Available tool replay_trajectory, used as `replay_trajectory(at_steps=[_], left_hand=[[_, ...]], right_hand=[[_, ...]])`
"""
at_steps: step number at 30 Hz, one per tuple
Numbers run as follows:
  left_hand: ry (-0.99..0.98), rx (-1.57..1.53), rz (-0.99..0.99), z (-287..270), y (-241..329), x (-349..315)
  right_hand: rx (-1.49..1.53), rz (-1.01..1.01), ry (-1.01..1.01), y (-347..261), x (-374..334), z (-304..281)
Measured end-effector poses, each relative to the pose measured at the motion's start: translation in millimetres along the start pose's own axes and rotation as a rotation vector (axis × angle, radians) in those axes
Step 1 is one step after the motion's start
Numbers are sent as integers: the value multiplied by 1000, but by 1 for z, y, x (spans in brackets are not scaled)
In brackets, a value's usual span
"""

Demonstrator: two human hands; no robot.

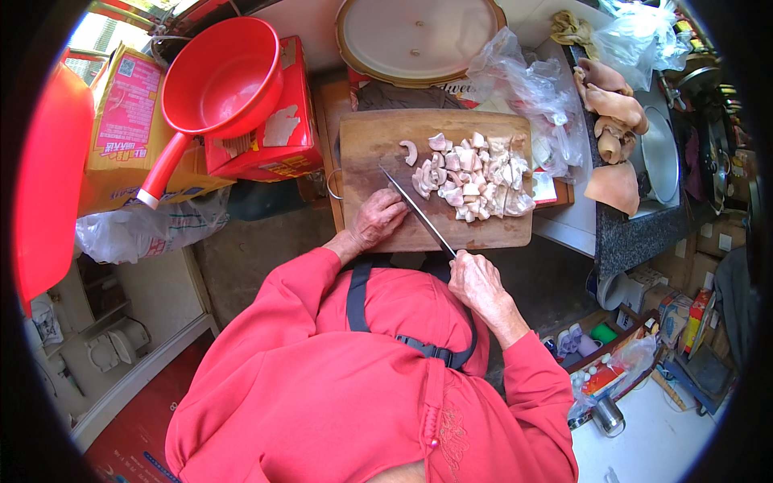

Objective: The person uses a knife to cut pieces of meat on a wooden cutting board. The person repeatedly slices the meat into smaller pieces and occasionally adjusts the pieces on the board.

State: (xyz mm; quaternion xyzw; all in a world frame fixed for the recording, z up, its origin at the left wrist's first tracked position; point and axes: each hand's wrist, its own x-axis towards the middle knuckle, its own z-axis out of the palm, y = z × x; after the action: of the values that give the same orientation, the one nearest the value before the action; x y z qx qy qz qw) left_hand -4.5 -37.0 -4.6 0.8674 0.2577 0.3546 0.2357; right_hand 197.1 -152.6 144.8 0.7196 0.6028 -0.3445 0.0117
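My right hand (475,282) is closed round the handle of a kitchen knife (425,219) at the near edge of a wooden cutting board (362,145). The blade slants across the board to the far left. Beside the blade, my left hand (378,219) rests on the board's near left part, fingers curled together; nothing shows in them. Pale, pinkish chunks of fatty meat (471,177) lie heaped on the right half of the board. One curved strip of meat (409,151) sits apart at the far left of the heap.
Left of the board, a red long-handled dipper (221,80) rests on a red box (294,121). Behind the board stands a round lid-like disc (419,36). Crumpled plastic bags (535,97) and larger meat pieces (613,189) are at the right, near a pale basin (659,153).
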Motion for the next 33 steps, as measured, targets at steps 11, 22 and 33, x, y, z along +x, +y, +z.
replay_trajectory(at_steps=[11, 22, 33], left_hand=[[-76, 19, -5, -2, 1, 1], [12, 86, -93, -3, 14, -11], [71, 85, -264, -19, 19, -26]], right_hand=[[-128, -67, 221, -20, 50, 58], [416, -94, 294, 7, 67, 52], [1104, 207, 446, 34, 3, 27]])
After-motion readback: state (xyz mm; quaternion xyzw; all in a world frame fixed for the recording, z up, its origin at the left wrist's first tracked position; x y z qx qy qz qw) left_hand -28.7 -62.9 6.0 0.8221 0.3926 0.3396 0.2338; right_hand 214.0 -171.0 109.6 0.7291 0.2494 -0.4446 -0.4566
